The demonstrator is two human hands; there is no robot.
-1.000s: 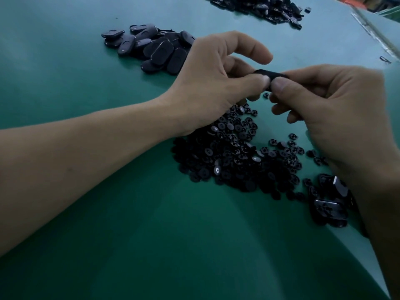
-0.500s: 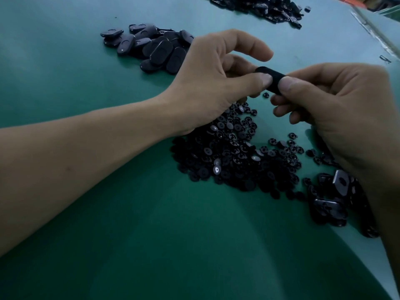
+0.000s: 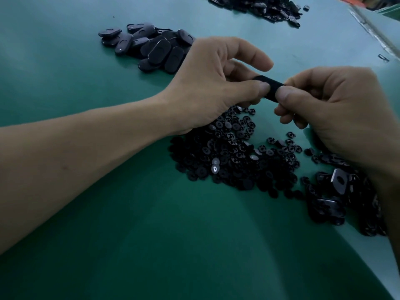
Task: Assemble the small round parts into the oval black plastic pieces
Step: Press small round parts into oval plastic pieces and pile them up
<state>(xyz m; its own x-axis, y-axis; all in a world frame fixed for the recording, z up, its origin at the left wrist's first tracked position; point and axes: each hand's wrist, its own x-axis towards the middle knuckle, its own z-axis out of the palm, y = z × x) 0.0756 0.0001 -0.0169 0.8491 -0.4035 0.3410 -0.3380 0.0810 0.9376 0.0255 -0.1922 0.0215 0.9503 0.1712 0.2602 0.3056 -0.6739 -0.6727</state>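
Observation:
An oval black plastic piece [image 3: 270,87] is held in the air between both hands, above a heap of small round black parts [image 3: 233,152] on the green table. My left hand [image 3: 212,83] pinches its left end with thumb and fingers, index finger raised. My right hand [image 3: 337,111] pinches its right end with thumb and curled fingers. Whether a round part sits in the piece is hidden by my thumbs.
A pile of oval black pieces [image 3: 149,47] lies at the back left. Another dark pile [image 3: 264,6] is at the far top. More black pieces [image 3: 333,198] lie under my right wrist. The table edge [image 3: 372,29] runs along the right.
Both hands shifted slightly and turned the oval piece, so more of its dark face shows between my thumbs. The piles have not moved.

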